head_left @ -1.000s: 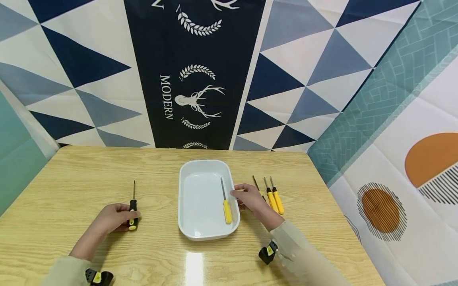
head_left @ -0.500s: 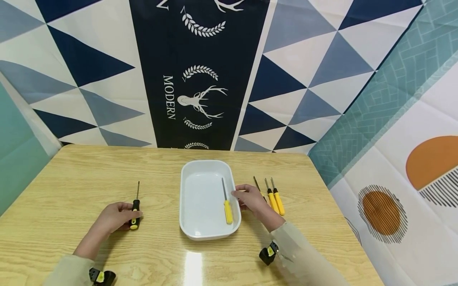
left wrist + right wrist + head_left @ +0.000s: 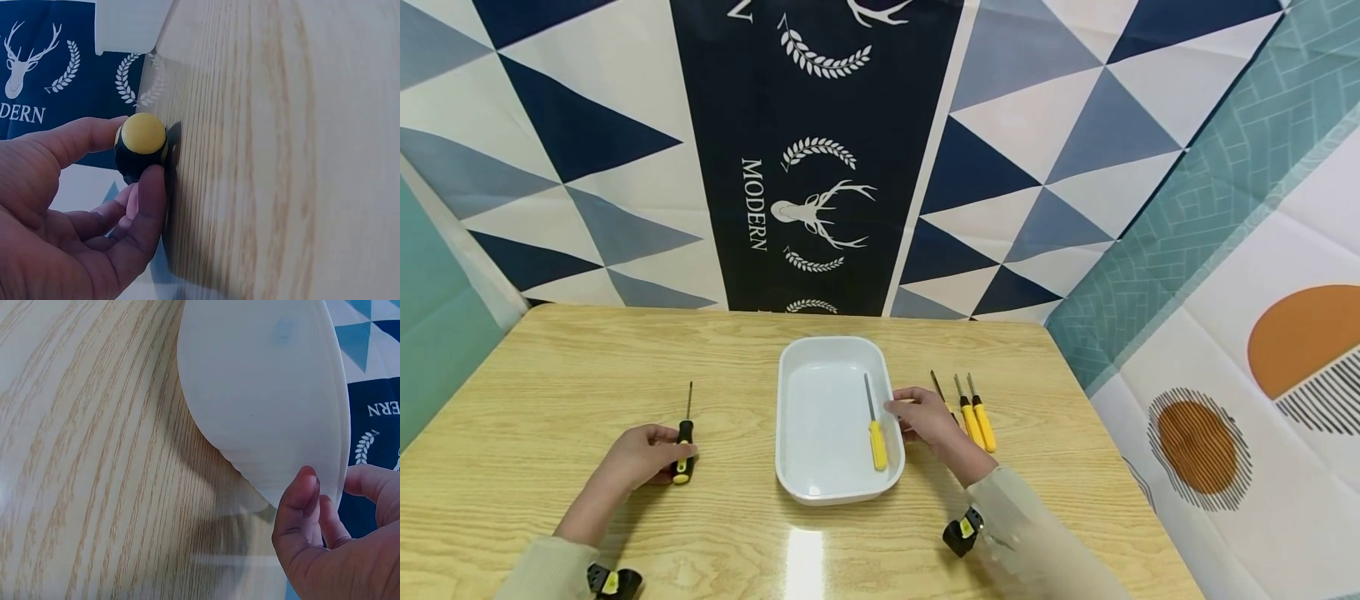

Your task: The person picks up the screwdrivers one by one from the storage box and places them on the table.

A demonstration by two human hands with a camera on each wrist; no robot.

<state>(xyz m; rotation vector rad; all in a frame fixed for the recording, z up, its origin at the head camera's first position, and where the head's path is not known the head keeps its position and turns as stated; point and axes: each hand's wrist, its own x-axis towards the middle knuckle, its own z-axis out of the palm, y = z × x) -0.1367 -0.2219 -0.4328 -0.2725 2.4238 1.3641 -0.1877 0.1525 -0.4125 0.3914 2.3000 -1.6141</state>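
Note:
My left hand [image 3: 638, 458] pinches the handle of a black and yellow screwdriver [image 3: 683, 454] left of the tray, its shaft pointing away from me. In the left wrist view the yellow butt of that screwdriver [image 3: 144, 133] shows between thumb and fingers [image 3: 87, 139]. A white rectangular tray [image 3: 801, 492] stands mid-table. My right hand [image 3: 931, 418] grips its right rim; the right wrist view shows the tray's outer wall [image 3: 262, 381] with fingers [image 3: 297, 512] against it. Inside the tray, along the right side, lies a yellow-handled screwdriver [image 3: 877, 444].
Right of my right hand lie two yellow-handled screwdrivers [image 3: 982, 427] side by side. Another dark-shafted screwdriver [image 3: 938, 385] beside them is partly hidden by the hand. The wooden table [image 3: 730, 533] ends at a patterned cloth backdrop [image 3: 805, 167].
Between the first frame and the second, the left hand and its screwdriver shift slightly right, with a small shift of the whole view. The right hand stays on the tray's rim.

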